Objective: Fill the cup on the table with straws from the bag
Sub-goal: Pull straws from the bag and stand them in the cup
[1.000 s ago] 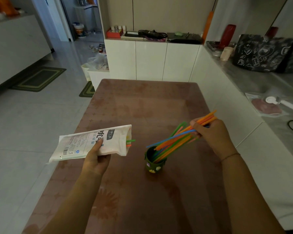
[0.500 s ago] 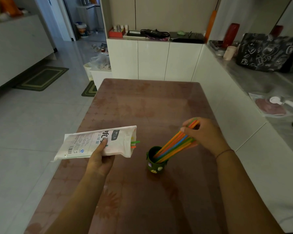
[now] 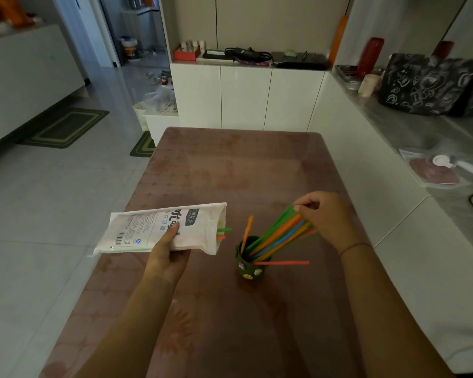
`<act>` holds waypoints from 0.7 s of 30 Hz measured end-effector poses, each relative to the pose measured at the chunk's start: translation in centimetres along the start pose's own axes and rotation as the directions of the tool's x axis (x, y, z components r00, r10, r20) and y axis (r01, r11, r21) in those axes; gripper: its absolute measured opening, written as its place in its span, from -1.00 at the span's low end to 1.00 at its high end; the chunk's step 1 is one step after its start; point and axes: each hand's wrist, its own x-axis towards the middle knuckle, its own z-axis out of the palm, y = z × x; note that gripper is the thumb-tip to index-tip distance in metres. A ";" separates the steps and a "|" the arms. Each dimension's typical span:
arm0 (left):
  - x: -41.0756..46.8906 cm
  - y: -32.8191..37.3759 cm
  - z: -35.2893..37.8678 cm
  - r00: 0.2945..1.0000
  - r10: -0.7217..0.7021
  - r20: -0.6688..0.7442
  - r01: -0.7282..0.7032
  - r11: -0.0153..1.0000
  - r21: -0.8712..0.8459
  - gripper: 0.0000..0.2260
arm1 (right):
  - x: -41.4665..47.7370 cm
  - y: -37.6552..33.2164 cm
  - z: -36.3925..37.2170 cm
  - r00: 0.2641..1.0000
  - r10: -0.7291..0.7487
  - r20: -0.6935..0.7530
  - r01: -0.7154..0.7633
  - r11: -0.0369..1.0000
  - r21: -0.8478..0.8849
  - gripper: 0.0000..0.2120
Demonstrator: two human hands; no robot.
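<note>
The left hand [image 3: 166, 257] holds the bag [image 3: 148, 230], and the right hand [image 3: 327, 218] pinches the straws [image 3: 277, 237] in the cup [image 3: 249, 270] near their tops; they look light and bendy, best held softly.

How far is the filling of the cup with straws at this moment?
Done: a bundle of straws has its lower ends in the cup. In hand: the right hand holds the bundle's tops; the left hand grips the bag. Left: straw tips poke from the bag's mouth, so more remain.

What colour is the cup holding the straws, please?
The cup is dark green with small stickers; head view.
</note>
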 end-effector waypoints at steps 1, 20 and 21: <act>-0.1 -0.1 0.1 1.000 -0.003 0.005 0.003 1.000 0.003 -0.70 | -0.1 -0.1 -0.1 1.000 -0.010 -0.011 0.010 1.000 -0.020 -0.94; -1.6 0.5 3.2 0.984 0.079 0.162 -0.083 0.996 0.015 -0.66 | -7.9 -10.7 6.8 0.804 0.307 0.509 -0.584 0.569 0.579 -0.86; -1.7 0.7 3.3 0.982 0.097 0.161 -0.103 0.994 0.031 -0.65 | -8.1 -10.5 7.1 0.810 0.316 0.494 -0.574 0.597 0.560 -0.85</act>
